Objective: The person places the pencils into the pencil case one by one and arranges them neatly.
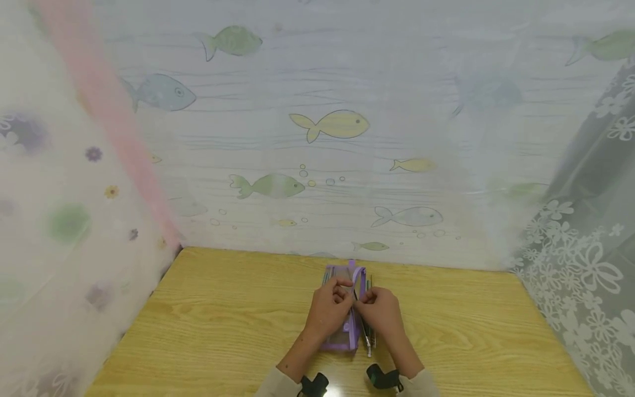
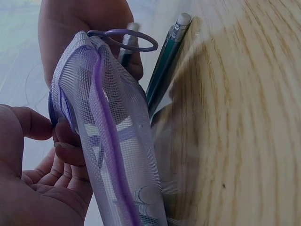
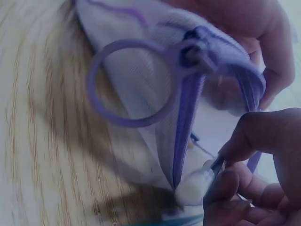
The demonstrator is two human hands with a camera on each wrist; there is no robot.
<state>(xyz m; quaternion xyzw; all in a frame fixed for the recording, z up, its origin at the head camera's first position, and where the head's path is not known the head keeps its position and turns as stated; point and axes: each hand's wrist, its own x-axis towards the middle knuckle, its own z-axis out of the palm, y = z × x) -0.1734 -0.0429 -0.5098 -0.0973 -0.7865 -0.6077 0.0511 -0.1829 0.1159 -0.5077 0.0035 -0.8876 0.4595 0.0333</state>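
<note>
A purple-trimmed mesh pencil case (image 1: 339, 337) lies lengthwise on the table, its zipper parted along the right side. My left hand (image 1: 327, 306) pinches the edge of the opening between thumb and fingers, as the left wrist view shows the case (image 2: 110, 122) standing between the hands. Thumb and fingertips of my right hand (image 1: 382, 315) pinch a dark pencil (image 1: 365, 333) at the opening, its white eraser end (image 3: 193, 188) pointing back toward me. Through the mesh, some pencils show inside. A purple ring pull (image 3: 134, 123) hangs at the zipper's near end.
Several green pencils (image 2: 169, 56) with white erasers lie on the wooden table (image 1: 223, 309) right of the case, under my right hand. A fish-patterned curtain (image 1: 327, 165) hangs behind the table's far edge, and flowered curtains stand on both sides.
</note>
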